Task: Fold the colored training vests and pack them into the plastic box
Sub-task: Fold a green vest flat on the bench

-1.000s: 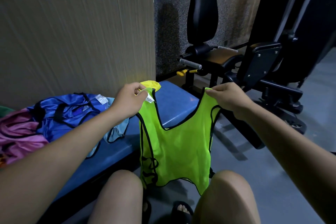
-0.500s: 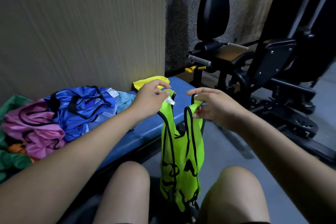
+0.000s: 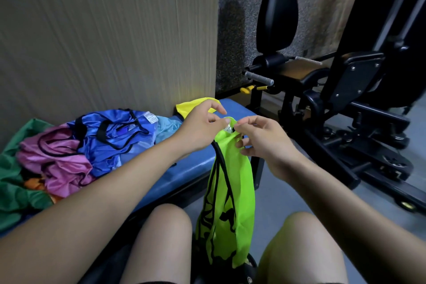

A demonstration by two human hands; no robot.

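A neon green vest [image 3: 231,191] with black trim hangs folded in half lengthwise between my knees. My left hand [image 3: 202,129] pinches its shoulder straps at the top, by the white label. My right hand [image 3: 260,138] meets it there, fingertips on the same straps. A heap of loose vests lies on the blue bench [image 3: 184,173] to the left: a blue vest [image 3: 115,138], a pink vest [image 3: 60,163], a green vest [image 3: 13,182] and a yellow vest [image 3: 191,106] behind my left hand. No plastic box is in view.
A cardboard sheet [image 3: 103,48] stands behind the bench. A black gym machine [image 3: 345,90] with seat and pads fills the right side, on grey floor [image 3: 281,193]. My bare knees are at the bottom edge.
My hands came together, bringing the two shoulders of the neon green vest onto each other. The vest went from spread open to folded in half, hanging narrow.
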